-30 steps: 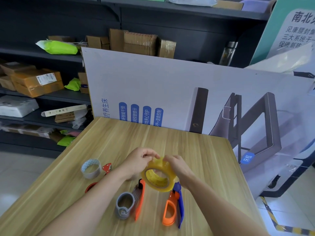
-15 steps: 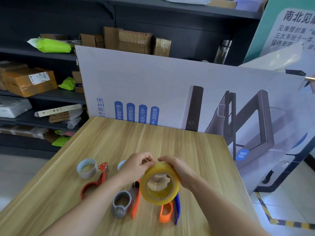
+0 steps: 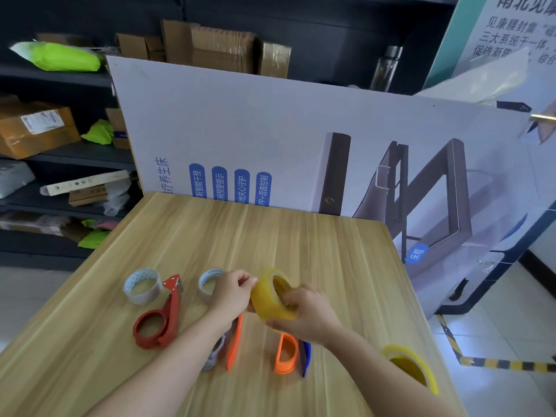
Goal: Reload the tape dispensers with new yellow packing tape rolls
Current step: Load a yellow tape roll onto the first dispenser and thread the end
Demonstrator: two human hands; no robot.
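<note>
Yellow translucent film wound on a stiff core makes up the tape roll [image 3: 264,299], which is held just above the desk [image 3: 301,236], over the dispensers. It is gripped from below and from the side by the right hand [image 3: 305,319], fingers curled round its rim, while its outer face is pinched by the left hand [image 3: 231,296], probably at the free end. The roll is judged light and rigid but slick on its face and sticky at the loose end, so it is best taken by the rim or through the core. An orange dispenser [image 3: 285,353] and a red dispenser [image 3: 159,314] are laid nearby, and a second yellow roll [image 3: 409,371] is set near the desk's right edge. On the board [image 3: 270,130] behind, "语音控制" and "床框" can be read on blue tags; the parcel label [image 3: 42,121] cannot be made out.
</note>
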